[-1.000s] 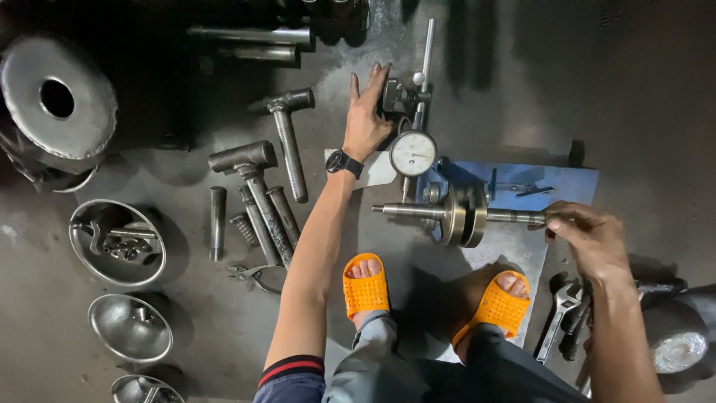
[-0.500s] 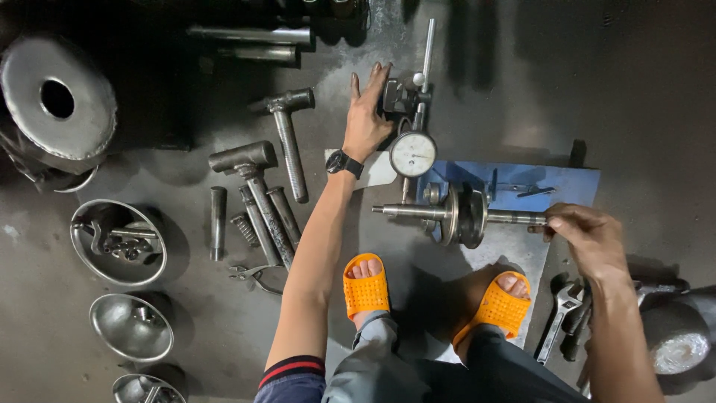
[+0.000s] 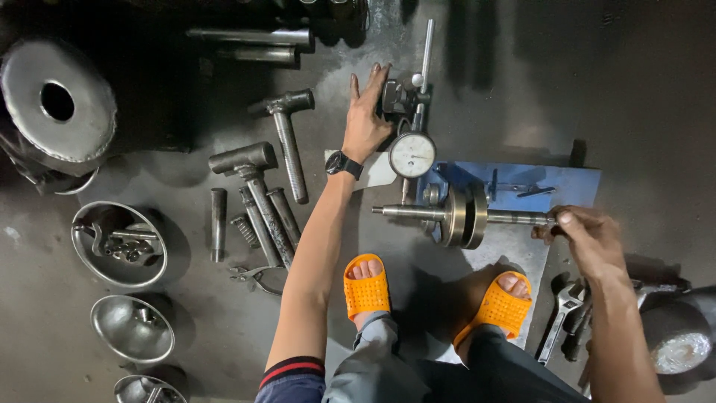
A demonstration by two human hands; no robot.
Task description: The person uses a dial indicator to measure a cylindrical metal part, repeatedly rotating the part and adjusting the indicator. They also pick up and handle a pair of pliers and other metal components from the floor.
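Observation:
A steel crankshaft [image 3: 464,216] lies across a blue stand [image 3: 522,186] on the floor. My right hand [image 3: 589,237] grips the right end of its shaft. A round dial gauge [image 3: 412,154] on a black base with an upright rod [image 3: 425,52] points down at the crankshaft. My left hand [image 3: 365,119] lies flat on that base, fingers spread, a black watch on the wrist. My feet in orange sandals [image 3: 367,287] rest just in front of the stand.
Two hammers [image 3: 287,142] and several steel pins [image 3: 257,216] lie to the left. Metal bowls [image 3: 119,242] with small parts sit at far left below a round steel disc [image 3: 56,108]. Wrenches [image 3: 563,317] lie at the right beside a grey round object [image 3: 679,339].
The crankshaft has turned slightly under my right hand. My left hand stays on the gauge base.

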